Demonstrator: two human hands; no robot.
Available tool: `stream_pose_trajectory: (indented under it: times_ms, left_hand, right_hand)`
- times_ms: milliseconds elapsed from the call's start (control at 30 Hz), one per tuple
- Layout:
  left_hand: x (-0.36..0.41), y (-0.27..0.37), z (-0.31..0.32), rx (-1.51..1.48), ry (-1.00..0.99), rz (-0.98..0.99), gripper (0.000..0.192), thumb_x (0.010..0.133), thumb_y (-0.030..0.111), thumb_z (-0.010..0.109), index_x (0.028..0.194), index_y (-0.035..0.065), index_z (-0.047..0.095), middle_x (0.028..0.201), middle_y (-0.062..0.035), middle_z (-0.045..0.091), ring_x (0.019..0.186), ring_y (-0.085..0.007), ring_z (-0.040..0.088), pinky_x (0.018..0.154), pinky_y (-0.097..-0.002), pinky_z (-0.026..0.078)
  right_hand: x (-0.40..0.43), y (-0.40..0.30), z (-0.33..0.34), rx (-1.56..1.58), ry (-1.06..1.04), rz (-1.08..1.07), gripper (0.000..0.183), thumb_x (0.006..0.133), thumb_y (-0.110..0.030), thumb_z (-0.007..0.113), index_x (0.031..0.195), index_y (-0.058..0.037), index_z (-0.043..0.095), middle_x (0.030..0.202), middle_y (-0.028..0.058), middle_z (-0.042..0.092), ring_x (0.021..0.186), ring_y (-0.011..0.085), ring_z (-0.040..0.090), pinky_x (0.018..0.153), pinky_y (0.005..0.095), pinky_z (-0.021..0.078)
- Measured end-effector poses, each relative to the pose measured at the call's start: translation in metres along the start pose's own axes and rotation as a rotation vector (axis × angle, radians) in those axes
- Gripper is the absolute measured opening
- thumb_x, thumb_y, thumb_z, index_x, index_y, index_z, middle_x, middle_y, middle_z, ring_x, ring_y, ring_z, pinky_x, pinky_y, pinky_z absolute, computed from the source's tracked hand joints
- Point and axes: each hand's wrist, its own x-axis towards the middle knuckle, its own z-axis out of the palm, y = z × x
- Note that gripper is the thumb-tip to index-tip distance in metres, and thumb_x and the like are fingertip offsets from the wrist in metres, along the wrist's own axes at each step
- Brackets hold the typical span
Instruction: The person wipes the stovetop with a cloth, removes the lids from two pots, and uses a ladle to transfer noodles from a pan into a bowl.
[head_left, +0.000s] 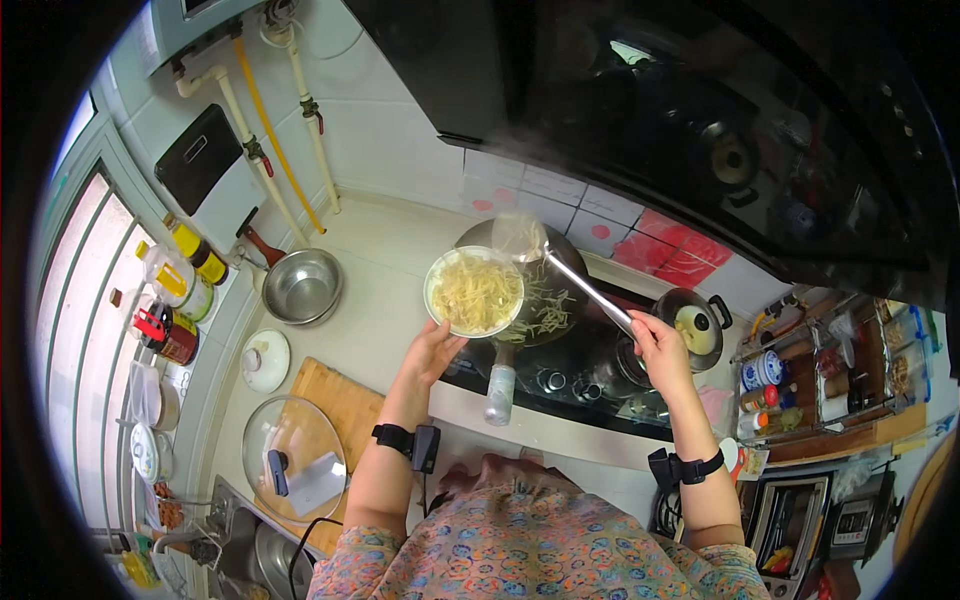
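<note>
My left hand (433, 351) grips the near rim of a white bowl (430, 306) heaped with pale shredded food (478, 291). The bowl is held over the left part of a dark wok (566, 311), and it hides much of the wok. More shreds (547, 304) lie inside the wok. In my right hand (660, 346) is the long metal handle of a spatula (592, 289). Its blurred head is just beyond the bowl's right rim, above the wok; whether it touches the bowl I cannot tell. The wok's wrapped handle (500, 390) points towards me.
A lidded pot (690, 328) stands on the black glass gas hob (577, 382) at right. Leftward on the counter are a metal basin (302, 286), a white lid (265, 360) and a glass lid (292, 427) over a wooden cutting board (352, 390). The range hood (600, 142) overhangs the back.
</note>
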Motion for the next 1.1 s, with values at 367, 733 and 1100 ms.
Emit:
stream_pose_trajectory:
  times_ms: [367, 733, 1100]
  left_hand:
    - [-0.047, 0.029, -0.04, -0.05, 0.026, 0.137, 0.044, 0.095, 0.014, 0.05, 0.136, 0.0074, 0.036, 0.133, -0.0103, 0.048, 0.12, -0.025, 0.05, 0.1, -0.0391, 0.043]
    - [-0.099, 0.037, -0.065, -0.012, 0.154, 0.165, 0.038, 0.095, 0.011, 0.049, 0.131, 0.0034, 0.039, 0.127, -0.0124, 0.052, 0.111, -0.0252, 0.057, 0.092, -0.0372, 0.051]
    - [-0.121, 0.039, -0.066, -0.105, 0.186, 0.222, 0.029, 0.095, 0.009, 0.05, 0.123, 0.0042, 0.045, 0.119, -0.0115, 0.057, 0.102, -0.024, 0.061, 0.085, -0.0373, 0.054]
  right_hand:
    - [0.04, 0.017, 0.042, -0.654, 0.033, -0.233, 0.02, 0.084, -0.029, 0.062, 0.099, -0.0183, 0.069, 0.076, 0.0155, 0.066, 0.074, 0.0343, 0.064, 0.064, 0.0451, 0.0509]
    - [0.146, -0.006, 0.065, -0.735, -0.013, -0.095, 0.021, 0.083, -0.03, 0.062, 0.095, -0.0159, 0.072, 0.088, 0.0133, 0.068, 0.086, 0.0335, 0.065, 0.073, 0.0445, 0.0518]
    - [0.153, -0.062, 0.008, -0.927, -0.286, -0.197, 0.02, 0.08, -0.033, 0.064, 0.087, -0.0165, 0.073, 0.082, 0.0061, 0.07, 0.081, 0.0267, 0.067, 0.07, 0.0409, 0.0525]
